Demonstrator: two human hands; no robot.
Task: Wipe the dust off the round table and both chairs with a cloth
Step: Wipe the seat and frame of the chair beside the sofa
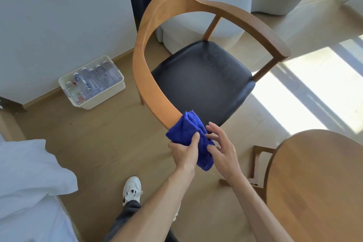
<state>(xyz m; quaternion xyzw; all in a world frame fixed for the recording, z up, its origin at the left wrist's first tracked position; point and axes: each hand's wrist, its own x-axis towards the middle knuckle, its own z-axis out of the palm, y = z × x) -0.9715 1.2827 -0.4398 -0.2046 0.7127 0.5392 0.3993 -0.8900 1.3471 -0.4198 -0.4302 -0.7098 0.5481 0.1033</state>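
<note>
Blue cloth wrapped over the near end of a wooden chair's armrest, both hands on it.

The left hand [184, 153] grips the bunched blue microfibre cloth [191, 137], thumb curled over it, where it covers the tip of the curved wooden chair with a black padded seat [202, 78]. The right hand [221, 147] has its fingers spread and only lightly bent, their tips touching the cloth's right side. The round wooden table [318, 186] sits at lower right, its edge near the right forearm. A white plastic bin of clear water bottles [92, 82] stands by the wall; the bottle labels are too small to read. Bare wooden floor [102, 143] lies open between chair, bin and white bedding [29, 182].
</note>
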